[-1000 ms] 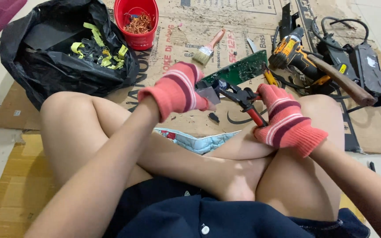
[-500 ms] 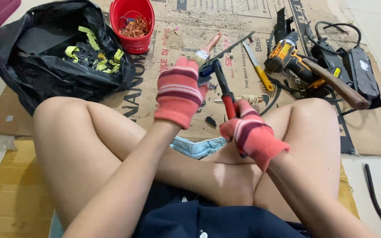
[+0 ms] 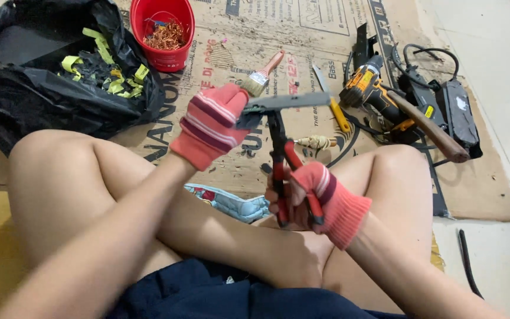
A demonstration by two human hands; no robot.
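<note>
Gripping a flat green circuit board [image 3: 287, 101] at its left end, the left hand [image 3: 211, 125] in a red striped glove holds it edge-on, level above the cardboard sheet [image 3: 219, 53]. The right hand [image 3: 320, 198], gloved the same way, is clenched round the red handles of pliers [image 3: 281, 159] that point up, their dark nose meeting the board's underside near the left hand. Both sit above the person's crossed bare legs. Behind the board lie a paintbrush [image 3: 264, 74] and a yellow-handled tool [image 3: 333, 100]. Far left, a black bag [image 3: 42, 100] holds yellow-green scraps; beside it a red bucket [image 3: 166, 29] contains copper wire. To the right lie a yellow cordless drill [image 3: 373, 88] and a wooden-handled hammer [image 3: 429, 127].
</note>
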